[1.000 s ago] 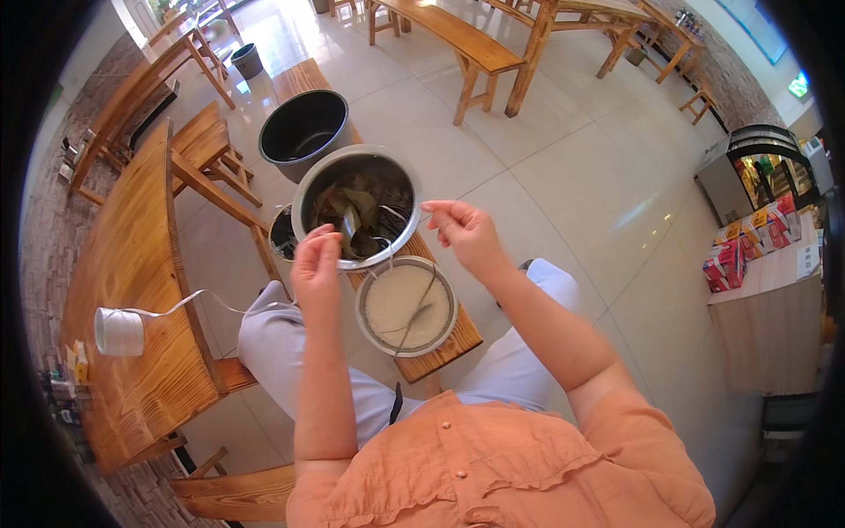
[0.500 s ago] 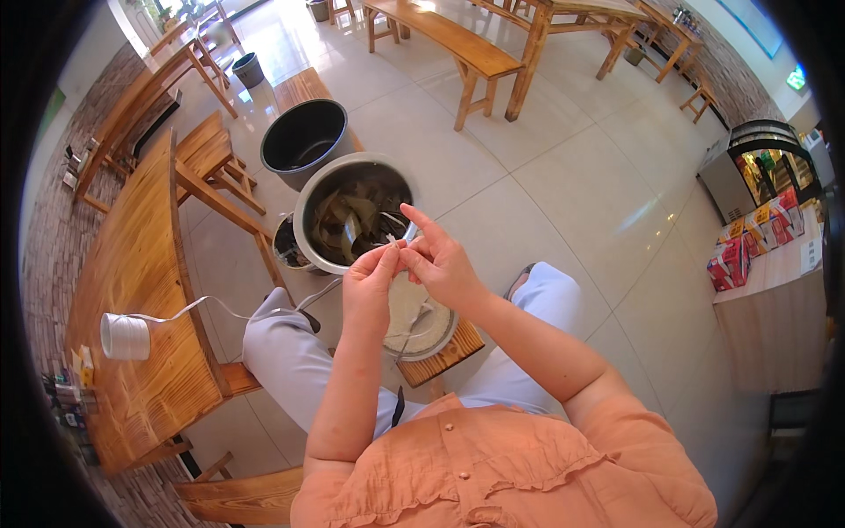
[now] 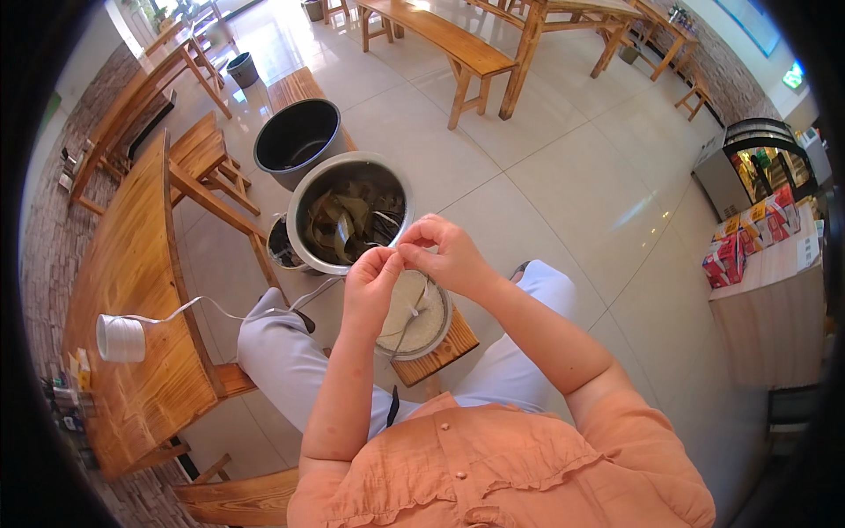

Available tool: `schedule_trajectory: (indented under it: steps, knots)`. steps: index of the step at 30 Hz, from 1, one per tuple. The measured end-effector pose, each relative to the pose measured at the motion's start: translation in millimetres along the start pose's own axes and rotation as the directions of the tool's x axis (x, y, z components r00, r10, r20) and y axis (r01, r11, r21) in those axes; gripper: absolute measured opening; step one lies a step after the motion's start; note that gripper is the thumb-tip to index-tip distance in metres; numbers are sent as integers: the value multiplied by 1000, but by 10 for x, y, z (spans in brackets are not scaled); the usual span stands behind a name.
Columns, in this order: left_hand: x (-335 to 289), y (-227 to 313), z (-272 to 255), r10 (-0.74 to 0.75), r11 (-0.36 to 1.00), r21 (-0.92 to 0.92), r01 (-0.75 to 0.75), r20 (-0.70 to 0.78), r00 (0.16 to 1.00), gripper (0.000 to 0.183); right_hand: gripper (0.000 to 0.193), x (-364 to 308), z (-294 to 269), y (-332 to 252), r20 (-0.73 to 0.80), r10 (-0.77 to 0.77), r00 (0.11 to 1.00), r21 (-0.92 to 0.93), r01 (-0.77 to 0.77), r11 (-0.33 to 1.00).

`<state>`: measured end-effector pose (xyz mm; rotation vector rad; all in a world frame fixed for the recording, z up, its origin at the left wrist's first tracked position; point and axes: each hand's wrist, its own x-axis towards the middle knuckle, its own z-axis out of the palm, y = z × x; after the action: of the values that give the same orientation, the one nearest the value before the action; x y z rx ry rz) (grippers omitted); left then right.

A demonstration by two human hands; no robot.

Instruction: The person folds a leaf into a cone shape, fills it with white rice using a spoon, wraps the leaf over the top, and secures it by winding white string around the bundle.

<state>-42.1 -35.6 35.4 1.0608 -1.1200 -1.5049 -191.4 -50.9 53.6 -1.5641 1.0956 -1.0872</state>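
My left hand (image 3: 373,271) and my right hand (image 3: 443,253) meet fingertip to fingertip over the near rim of a steel pot (image 3: 303,246). Both pinch a white ribbon, mostly hidden by the fingers. The ribbon (image 3: 236,314) trails from a white spool (image 3: 121,338) on the wooden table, past my left knee, towards my left wrist. Dark liquid and long greenish-brown leaves (image 3: 341,216) fill the pot. Just below my hands is a round bowl of white grains (image 3: 422,330), with a thin strip or handle lying across it, too unclear to tell.
A wooden bench (image 3: 449,345) between my legs carries the bowl. Beyond the pot stands a big dark tub (image 3: 301,141); a smaller container (image 3: 280,244) sits left of the pot. The wooden table (image 3: 132,255) runs along my left. Red and yellow boxes (image 3: 748,236) top a counter at right.
My right index finger, raised before, has curled down to the other fingertips. The white bit that stuck up from the pinch no longer shows. The whole view has shifted slightly.
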Motion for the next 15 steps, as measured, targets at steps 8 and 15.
schedule_trajectory:
  steps: [8, 15]
  knots:
    - [-54, 67, 16, -168, 978, -121, 168, 13, 986, 13, 13, -45, -76, -64, 51, -313, 949, -175, 317, 932]
    - [-32, 109, -88, -187, 977, 126, 170, 132, 974, 14, 13, -75, -203, -107, 354, -391, 849, -539, 527, 657]
